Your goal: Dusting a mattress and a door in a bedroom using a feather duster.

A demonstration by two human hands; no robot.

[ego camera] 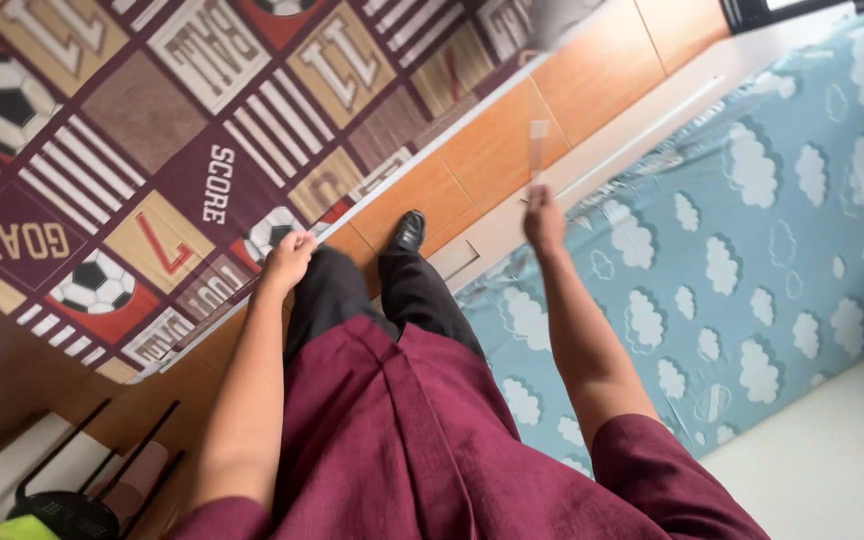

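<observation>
left hand [290, 255]: clamped on the edge of the football-print blanket [102, 150], which lies spread over the wood floor [572, 90]
right hand [544, 215]: pinching a thin clear strip [537, 150], held up above the cloud-print mattress [752, 220]
hands: well apart
tip: I'd keep that left grip right on the hem so the blanket lifts evenly, no bunching
</observation>
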